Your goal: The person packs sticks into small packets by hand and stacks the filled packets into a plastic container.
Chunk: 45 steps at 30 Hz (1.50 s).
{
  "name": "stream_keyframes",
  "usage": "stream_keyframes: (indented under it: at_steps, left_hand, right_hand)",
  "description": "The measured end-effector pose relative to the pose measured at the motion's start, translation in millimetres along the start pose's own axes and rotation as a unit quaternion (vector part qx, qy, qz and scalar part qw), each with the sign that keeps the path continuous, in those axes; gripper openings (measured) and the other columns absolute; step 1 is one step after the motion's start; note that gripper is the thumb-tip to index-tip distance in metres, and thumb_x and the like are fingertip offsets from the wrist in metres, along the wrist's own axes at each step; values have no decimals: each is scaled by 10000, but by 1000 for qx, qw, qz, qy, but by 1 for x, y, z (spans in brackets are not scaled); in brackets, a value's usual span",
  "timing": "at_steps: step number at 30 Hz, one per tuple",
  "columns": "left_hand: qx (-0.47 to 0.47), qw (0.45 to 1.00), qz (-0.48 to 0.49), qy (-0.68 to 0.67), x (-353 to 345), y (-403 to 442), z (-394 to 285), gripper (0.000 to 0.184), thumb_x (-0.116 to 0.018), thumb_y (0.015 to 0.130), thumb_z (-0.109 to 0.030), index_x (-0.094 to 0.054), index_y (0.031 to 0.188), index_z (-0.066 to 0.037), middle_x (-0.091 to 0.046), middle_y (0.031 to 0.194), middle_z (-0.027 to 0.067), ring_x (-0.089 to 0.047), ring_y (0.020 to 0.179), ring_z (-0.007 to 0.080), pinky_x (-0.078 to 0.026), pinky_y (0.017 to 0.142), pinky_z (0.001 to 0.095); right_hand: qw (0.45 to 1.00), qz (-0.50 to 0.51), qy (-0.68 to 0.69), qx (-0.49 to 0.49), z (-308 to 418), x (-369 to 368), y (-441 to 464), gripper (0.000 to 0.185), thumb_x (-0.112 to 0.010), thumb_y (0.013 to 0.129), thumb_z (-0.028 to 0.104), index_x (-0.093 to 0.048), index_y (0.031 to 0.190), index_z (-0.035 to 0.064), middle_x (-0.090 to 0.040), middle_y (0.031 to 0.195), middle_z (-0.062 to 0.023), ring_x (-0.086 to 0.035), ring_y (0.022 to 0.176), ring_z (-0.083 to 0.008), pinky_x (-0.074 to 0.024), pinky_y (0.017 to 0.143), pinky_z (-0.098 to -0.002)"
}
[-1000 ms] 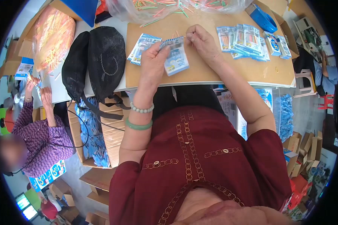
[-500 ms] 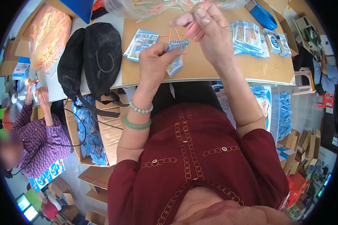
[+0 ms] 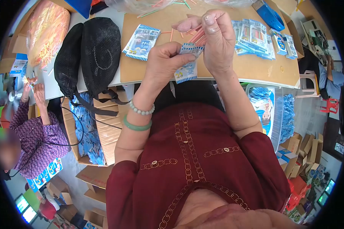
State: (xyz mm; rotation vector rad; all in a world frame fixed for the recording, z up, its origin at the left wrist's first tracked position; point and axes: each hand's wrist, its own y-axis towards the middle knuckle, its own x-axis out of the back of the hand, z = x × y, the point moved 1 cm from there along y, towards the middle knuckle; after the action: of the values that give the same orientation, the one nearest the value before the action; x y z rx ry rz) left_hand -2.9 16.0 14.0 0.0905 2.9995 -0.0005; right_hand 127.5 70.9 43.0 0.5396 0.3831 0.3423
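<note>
My left hand [image 3: 165,63] pinches a small blue-and-white printed packet [image 3: 186,72] between thumb and fingers, its open end upward. In my right hand [image 3: 220,45] is a bundle of thin pink sticks [image 3: 198,37], closed between thumb and fingers. The lower ends of the sticks are at the packet's mouth; how deep they go is hidden. To the left of my left hand lie similar flat packets [image 3: 142,41]. Filled packets [image 3: 252,38] with coloured sticks showing lie in overlapping rows to the right of my right hand.
Loose sticks [image 3: 165,32] lie on the brown board [image 3: 263,72]. A black mesh bag [image 3: 99,53] and a big bag of sticks [image 3: 48,34] are leftward. Small boxes [image 3: 278,42] and a blue tape dispenser [image 3: 269,15] stand right. A co-worker [image 3: 38,129] sits at left.
My right hand has brought the pink sticks down to the packet's mouth. My left hand has shifted slightly right with the packet, and the two hands are now close together.
</note>
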Motion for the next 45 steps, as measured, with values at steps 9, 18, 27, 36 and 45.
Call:
stream_keyframes:
  at_steps: [9, 18, 27, 36, 45]
  left_hand:
    - [-22, 999, -17, -35, 4, 1, 4, 84, -734, 764, -29, -659, 788, -1, -633, 714, -15, -533, 638, 18, -434, 554, 186]
    - [-42, 997, -28, -50, -3, -4, 0, 75, -717, 784, -37, -675, 829, 5, -654, 751, -2, -561, 667, 23, -461, 589, 184]
    - [-88, 994, -62, 34, 27, -6, 0, 95, -627, 846, -27, -679, 913, 14, -671, 802, 15, -584, 701, 38, -491, 648, 204]
    - [-73, 986, -151, 6, 60, -10, -10, 90, -609, 837, 4, -674, 898, 12, -630, 747, -13, -555, 668, 40, -466, 621, 190]
    - [-80, 986, -109, 102, 78, -18, -8, 28, -643, 812, -17, -648, 801, 8, -603, 707, -20, -524, 626, 26, -435, 584, 194]
  right_hand:
    - [997, 2, -78, -1, 4, 0, -18, 191, -451, 984, 266, -417, 944, 83, -667, 762, -117, -665, 876, -285, -331, 1025, -495]
    - [996, -12, -45, -80, 5, -1, -24, 182, -425, 985, 224, -445, 878, 78, -677, 889, -122, -643, 904, -223, -370, 986, -370]
    - [981, 64, -119, -139, 1, -1, -22, 257, -423, 965, 217, -549, 982, -6, -659, 1036, -89, -583, 932, -146, -454, 808, -312]
    - [695, 147, -674, -204, -49, 20, 25, 317, -552, 860, 316, -628, 940, 19, -628, 1043, -161, -617, 918, -301, -476, 826, -392]
    - [664, 253, -669, -219, -61, -17, 47, 293, -581, 819, 299, -627, 919, 28, -628, 937, -175, -613, 910, -338, -486, 793, -433]
